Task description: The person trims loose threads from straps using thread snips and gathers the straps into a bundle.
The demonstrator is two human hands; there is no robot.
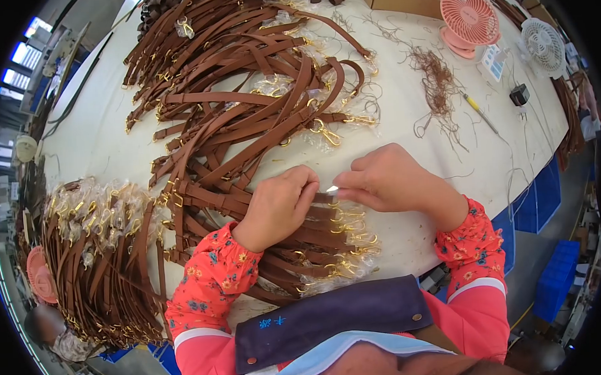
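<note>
My left hand [280,203] is closed above a pile of brown leather straps [245,146], its thumb and fingers pinched together at the tip. What it pinches is too small to make out. Facing it, my right hand [380,178] is closed in a pinch, and a small shiny, pale piece [332,189] shows at its fingertips, in the gap between the hands. Under and below the hands lie more straps with gold clasps [348,239] at their ends, some wrapped in clear plastic.
Another strap bundle [109,263] hangs over the left edge. Beyond my right hand are tangled brown threads [437,81], a yellow-handled tool [479,112], a small black box [520,95], a pink fan [469,20] and a white fan [543,47]. A person [52,329] is at lower left.
</note>
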